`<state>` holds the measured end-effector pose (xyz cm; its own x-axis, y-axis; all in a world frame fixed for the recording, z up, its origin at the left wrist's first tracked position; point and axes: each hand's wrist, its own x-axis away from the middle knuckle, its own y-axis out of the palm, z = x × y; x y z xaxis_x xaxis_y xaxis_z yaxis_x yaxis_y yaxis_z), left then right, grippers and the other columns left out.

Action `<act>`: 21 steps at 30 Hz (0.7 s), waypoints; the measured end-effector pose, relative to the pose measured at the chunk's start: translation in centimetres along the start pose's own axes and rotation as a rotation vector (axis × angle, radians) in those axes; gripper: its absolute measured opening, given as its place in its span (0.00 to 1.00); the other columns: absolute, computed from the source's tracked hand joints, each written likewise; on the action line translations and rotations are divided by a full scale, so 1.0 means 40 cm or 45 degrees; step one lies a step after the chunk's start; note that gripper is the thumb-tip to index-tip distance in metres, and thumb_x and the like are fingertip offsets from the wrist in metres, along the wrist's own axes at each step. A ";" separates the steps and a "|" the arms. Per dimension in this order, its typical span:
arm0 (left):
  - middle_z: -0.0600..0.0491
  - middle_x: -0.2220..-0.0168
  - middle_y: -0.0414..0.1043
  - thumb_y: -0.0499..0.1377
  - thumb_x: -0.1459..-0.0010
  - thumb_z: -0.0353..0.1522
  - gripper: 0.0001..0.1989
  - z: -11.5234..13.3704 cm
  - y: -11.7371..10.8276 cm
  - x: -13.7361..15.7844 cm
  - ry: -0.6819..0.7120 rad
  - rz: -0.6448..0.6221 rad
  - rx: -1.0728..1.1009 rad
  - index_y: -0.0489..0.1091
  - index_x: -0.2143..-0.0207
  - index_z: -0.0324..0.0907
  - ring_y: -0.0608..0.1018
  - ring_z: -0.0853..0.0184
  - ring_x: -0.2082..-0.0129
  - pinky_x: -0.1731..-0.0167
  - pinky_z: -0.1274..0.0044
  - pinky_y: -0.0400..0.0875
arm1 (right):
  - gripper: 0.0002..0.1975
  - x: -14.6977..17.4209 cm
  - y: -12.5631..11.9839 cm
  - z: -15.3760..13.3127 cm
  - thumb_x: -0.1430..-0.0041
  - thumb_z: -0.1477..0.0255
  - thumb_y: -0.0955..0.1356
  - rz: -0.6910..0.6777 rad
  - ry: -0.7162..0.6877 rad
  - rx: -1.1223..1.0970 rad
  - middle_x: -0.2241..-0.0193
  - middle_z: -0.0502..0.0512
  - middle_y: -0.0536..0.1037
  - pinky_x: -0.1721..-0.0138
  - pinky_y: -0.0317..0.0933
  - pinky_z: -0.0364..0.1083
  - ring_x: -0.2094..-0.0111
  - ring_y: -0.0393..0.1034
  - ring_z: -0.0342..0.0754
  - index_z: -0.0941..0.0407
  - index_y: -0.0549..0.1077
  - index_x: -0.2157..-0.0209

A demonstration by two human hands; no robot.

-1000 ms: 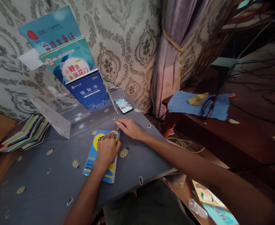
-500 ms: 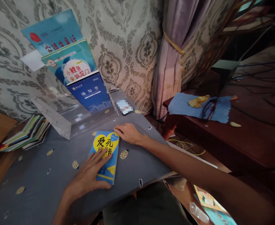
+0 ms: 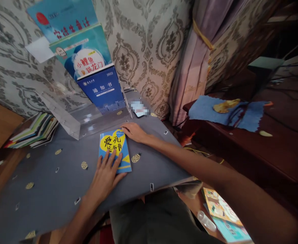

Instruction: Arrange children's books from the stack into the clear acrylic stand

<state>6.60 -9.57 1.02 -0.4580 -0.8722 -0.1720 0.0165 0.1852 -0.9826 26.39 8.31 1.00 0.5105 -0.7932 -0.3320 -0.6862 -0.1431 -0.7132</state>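
A small blue book [image 3: 113, 139] with a yellow heart on its cover lies closed on the grey tablecloth [image 3: 70, 179]. My left hand [image 3: 106, 174] rests on its lower part, palm down and fingers spread, covering the bottom left of the cover. At the top right corner, my right hand [image 3: 134, 131] has its fingers bent together against the book's edge; the thumb is hidden. Just behind the book stands a clear acrylic rack [image 3: 72, 127] holding a dark blue booklet [image 3: 104, 91] and picture books [image 3: 87, 56] in tiers.
A phone [image 3: 139, 109] lies beside the rack. Stacked books [image 3: 34, 130] stand at the left end of the table. To the right, a blue cloth [image 3: 204, 113] with peelings covers part of a dark red bench [image 3: 230, 142]. Lower right are books [image 3: 225, 211] and a clear plastic cup [image 3: 206, 221].
The book has turned slightly counter-clockwise, with both hands still on it. My left hand has slid toward its bottom edge, uncovering more of the title. The view has shifted a little.
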 end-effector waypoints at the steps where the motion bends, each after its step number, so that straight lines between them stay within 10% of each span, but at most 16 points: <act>1: 0.45 0.32 0.59 0.51 0.32 0.47 0.30 0.007 0.000 -0.006 -0.005 0.010 0.003 0.54 0.31 0.49 0.60 0.49 0.32 0.37 0.50 0.59 | 0.14 -0.007 0.007 0.004 0.30 0.75 0.61 -0.005 -0.007 -0.027 0.53 0.58 0.81 0.52 0.62 0.46 0.54 0.74 0.49 0.59 0.76 0.52; 12: 0.43 0.41 0.72 0.52 0.31 0.41 0.21 0.043 0.008 -0.021 0.040 0.220 -0.006 0.68 0.40 0.42 0.71 0.52 0.38 0.40 0.56 0.65 | 0.15 0.058 0.033 0.009 0.30 0.71 0.62 0.070 -0.103 -0.034 0.50 0.60 0.80 0.39 0.56 0.57 0.42 0.67 0.53 0.57 0.77 0.51; 21: 0.44 0.42 0.73 0.51 0.30 0.36 0.18 0.049 0.014 -0.022 0.051 0.283 -0.065 0.70 0.43 0.41 0.73 0.52 0.40 0.41 0.57 0.67 | 0.16 0.167 -0.003 -0.064 0.29 0.69 0.60 -0.032 -0.222 -0.260 0.60 0.59 0.82 0.50 0.64 0.51 0.56 0.74 0.50 0.58 0.78 0.55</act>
<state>8.77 -9.58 0.48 -0.4829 -0.7889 -0.3801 0.0762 0.3946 -0.9157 28.57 1.50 0.46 0.5981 -0.6765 -0.4297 -0.7535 -0.2919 -0.5891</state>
